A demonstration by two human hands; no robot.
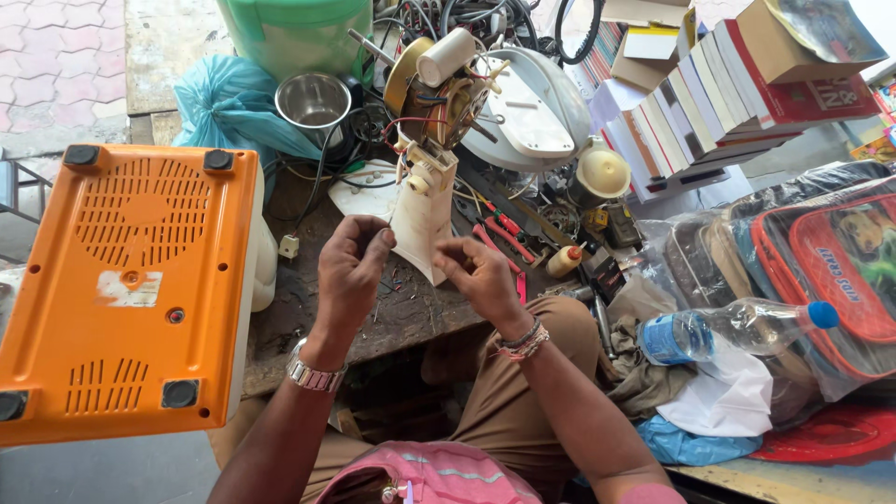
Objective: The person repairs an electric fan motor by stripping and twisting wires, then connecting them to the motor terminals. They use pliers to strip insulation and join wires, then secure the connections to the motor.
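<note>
Cream plastic fan motor housing with exposed copper winding (pixel 431 159): long axis runs away from body, just beyond both hands. Left hand (pixel 350 271) and right hand (pixel 478 273) pinched shut, fingertips facing; held item too small to tell. Right hand nearer housing base.

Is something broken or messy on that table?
Yes. The fan motor beyond both hands is stripped open, its coils and wires bare. An orange appliance lies upside down, feet up. Tools and parts are scattered across the worn table.

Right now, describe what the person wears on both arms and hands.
Both hands are bare. The left hand has a silver metal-link watch at the wrist. The right hand has a stack of beaded and thread bracelets. The forearms are bare; a pink sleeve edge shows on the right arm.
</note>
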